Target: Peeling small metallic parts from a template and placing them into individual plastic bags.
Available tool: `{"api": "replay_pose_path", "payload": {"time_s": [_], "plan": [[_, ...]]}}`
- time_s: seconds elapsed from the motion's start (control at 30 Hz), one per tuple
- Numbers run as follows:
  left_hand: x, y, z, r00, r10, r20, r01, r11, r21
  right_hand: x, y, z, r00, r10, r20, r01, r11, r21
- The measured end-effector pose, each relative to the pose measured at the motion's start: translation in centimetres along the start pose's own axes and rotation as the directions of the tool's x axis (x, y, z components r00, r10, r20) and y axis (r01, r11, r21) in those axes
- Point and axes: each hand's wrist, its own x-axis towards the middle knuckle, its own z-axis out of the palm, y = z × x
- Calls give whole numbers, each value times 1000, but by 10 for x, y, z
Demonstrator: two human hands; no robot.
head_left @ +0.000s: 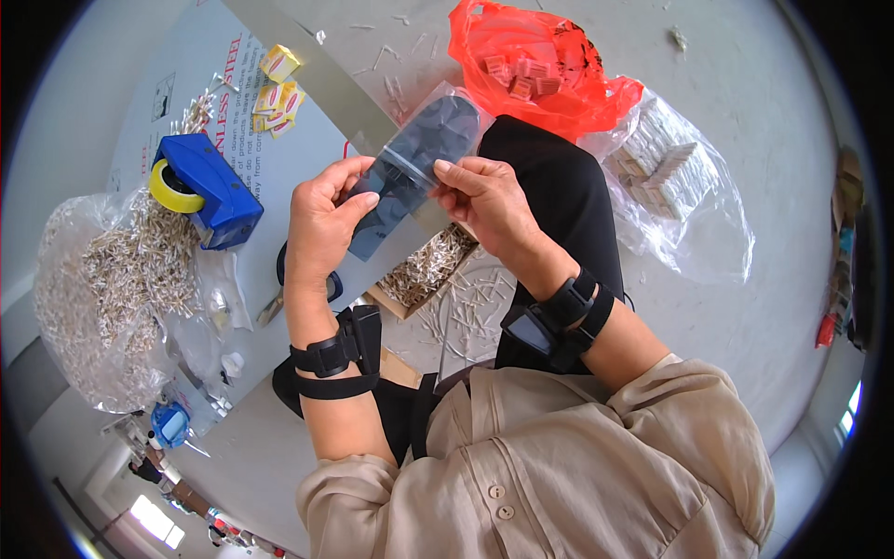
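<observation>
A clear plastic bag [430, 130] with a dark bluish tint is stretched between my hands, above my lap. My left hand [321, 212] pinches one edge of it between thumb and fingers. On its other edge, my right hand [495, 200] grips it with the thumb on top. Whether anything lies inside the bag, I cannot tell. Under my hands stands an open cardboard box [407, 300] of small white sticks [426, 268]. Beside my left wrist lies a pair of scissors [333, 286], partly hidden by that arm.
On the left table [326, 140] are a blue tape dispenser [223, 191], small yellow packets [277, 104] and a clear bag of white sticks [121, 289]. A red bag [587, 88] with pink packs and a clear bag of white packs [675, 177] lie beyond my right hand. Sticks litter the floor.
</observation>
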Motion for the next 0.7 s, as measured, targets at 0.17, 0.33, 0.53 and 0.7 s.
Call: {"api": "replay_pose_path", "payload": {"time_s": [0.17,0.33,0.53,0.7], "plan": [[-2,-4,-3,1000,8,-6,-8,1000,-23,3,5,4,999,-40,-7,41,998,51],[-2,-6,-2,999,2,-32,-2,1000,-23,2,7,4,1000,-9,3,9,1000,18],[-1,-7,-2,999,-13,-30,12,999,-34,0,11,7,1000,-4,-25,5,1000,11],[-2,-8,-1,1000,-5,-26,5,1000,1,-1,10,6,1000,14,-20,-14,1000,26]]}}
